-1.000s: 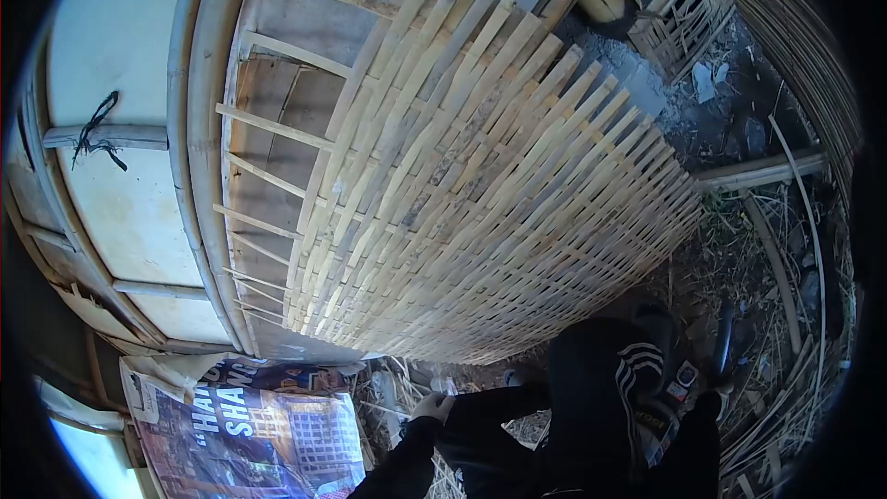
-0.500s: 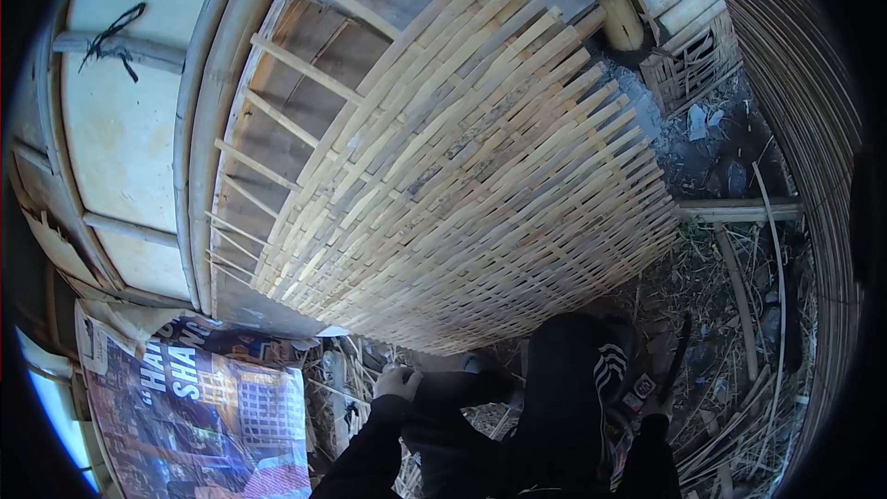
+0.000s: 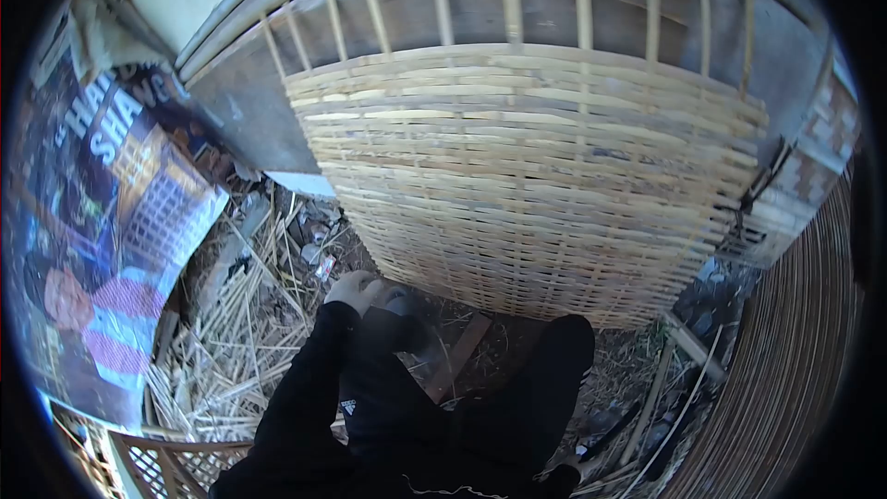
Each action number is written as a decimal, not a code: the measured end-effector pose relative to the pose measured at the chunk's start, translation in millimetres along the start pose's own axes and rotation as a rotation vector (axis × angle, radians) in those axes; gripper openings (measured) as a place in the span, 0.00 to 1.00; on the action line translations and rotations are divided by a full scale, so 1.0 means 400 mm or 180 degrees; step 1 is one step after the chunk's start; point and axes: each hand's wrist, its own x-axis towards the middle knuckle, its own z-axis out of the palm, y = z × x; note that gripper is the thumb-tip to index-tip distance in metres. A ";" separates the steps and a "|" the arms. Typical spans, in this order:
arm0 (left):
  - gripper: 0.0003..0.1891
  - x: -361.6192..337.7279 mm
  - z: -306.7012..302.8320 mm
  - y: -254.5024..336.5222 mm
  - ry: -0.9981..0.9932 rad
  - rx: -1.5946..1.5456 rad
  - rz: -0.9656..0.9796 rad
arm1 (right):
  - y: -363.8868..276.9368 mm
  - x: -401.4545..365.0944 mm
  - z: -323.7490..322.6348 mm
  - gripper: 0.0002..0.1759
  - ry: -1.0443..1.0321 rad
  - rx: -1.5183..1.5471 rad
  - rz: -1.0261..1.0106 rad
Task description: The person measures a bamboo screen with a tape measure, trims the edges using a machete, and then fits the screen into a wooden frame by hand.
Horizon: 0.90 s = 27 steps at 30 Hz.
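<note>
Nearby, woven bamboo mat (image 3: 536, 185) stands just above our fingers (image 3: 370, 288)

Our left hand (image 3: 356, 291) rests by our dark-trousered knee (image 3: 388, 337), its fingers curled inward; we cannot tell whether they grip anything. The woven bamboo mat leans against the board wall (image 3: 249, 120), filling the frame from 10 to 2 o'clock. Its lower edge lies near the fingers, at their 1 o'clock, and does not touch them. Loose bamboo strips (image 3: 240, 314) litter the ground at the hand's 9 o'clock, beside a printed poster (image 3: 120, 185). Our right hand (image 3: 565, 473) shows only as a pale sliver at 5 o'clock; we cannot tell how its fingers are set.
</note>
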 end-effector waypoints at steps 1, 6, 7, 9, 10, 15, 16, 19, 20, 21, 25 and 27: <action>0.25 0.014 0.008 -0.025 0.0218 -0.0335 0.0007 | -0.042 0.025 -0.036 0.31 -0.0002 -0.0158 -0.0062; 0.25 0.198 0.119 -0.156 0.0971 -0.2210 -0.0618 | -0.348 0.033 -0.237 0.34 -0.0400 -0.1369 -0.0407; 0.26 0.241 0.135 -0.173 0.1280 -0.2503 -0.0693 | -0.424 0.018 -0.281 0.34 -0.0478 -0.1648 -0.0502; 0.27 0.319 0.144 -0.193 0.1821 -0.2893 -0.0834 | -0.592 -0.028 -0.368 0.36 -0.0634 -0.2199 -0.0716; 0.28 0.349 0.139 -0.197 0.2040 -0.2987 -0.0905 | -0.687 -0.062 -0.405 0.37 -0.0671 -0.2427 -0.0823; 0.33 0.504 0.111 -0.220 0.2643 -0.3319 -0.1130 | -1.191 -0.190 -0.502 0.31 -0.0460 -0.2046 -0.3059; 0.33 0.523 0.081 -0.220 0.2648 -0.3297 -0.1088 | -1.314 -0.209 -0.468 0.28 0.0156 -0.1647 -0.4851; 0.35 0.553 0.041 -0.233 0.2546 -0.3289 -0.0816 | -1.724 -0.392 -0.469 0.12 -0.0969 -0.1312 -0.4672; 0.37 0.565 0.039 -0.236 0.2466 -0.3177 -0.0575 | -1.852 -0.492 -0.438 0.12 -0.1057 -0.1186 -0.5249; 0.37 0.572 0.042 -0.236 0.2485 -0.3267 -0.0592 | -1.971 -0.594 -0.423 0.12 -0.1130 -0.1494 -0.5429; 0.43 0.591 0.056 -0.230 0.2280 -0.2732 -0.0605 | -2.345 -0.884 -0.274 0.23 -0.0229 -0.2155 -0.7911; 0.44 0.595 0.042 -0.242 0.2297 -0.2203 -0.0593 | -2.424 -1.129 -0.193 0.33 -0.0945 -0.2875 -0.7337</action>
